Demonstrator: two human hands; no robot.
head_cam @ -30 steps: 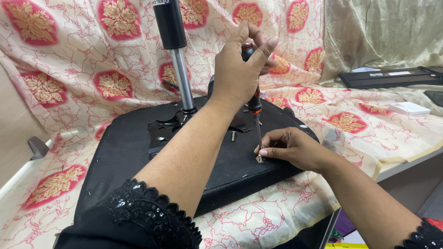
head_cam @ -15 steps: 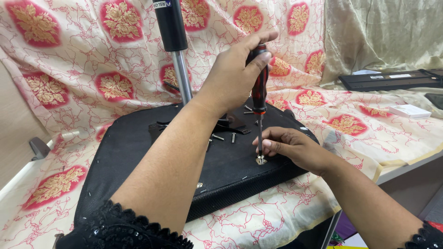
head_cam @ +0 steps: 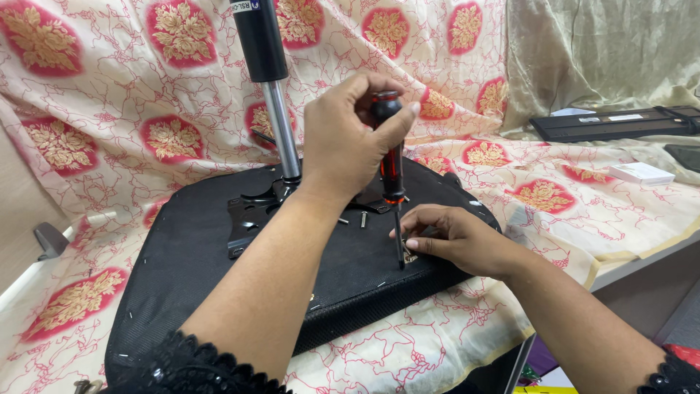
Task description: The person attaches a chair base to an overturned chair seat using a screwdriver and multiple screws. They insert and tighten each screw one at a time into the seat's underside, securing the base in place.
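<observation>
Since the last frame we tip the screwdriver (head_cam: pixel 391 164) upright. Left hand (head_cam: pixel 348 138) clenched on its red-black handle, right hand (head_cam: pixel 448 237) pinching the screw (head_cam: pixel 409 257) near the black seat's (head_cam: pixel 189 263) right edge.

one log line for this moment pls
left hand grips screwdriver upright | right hand steadies tip on black seat base | loose screw nearby
</observation>
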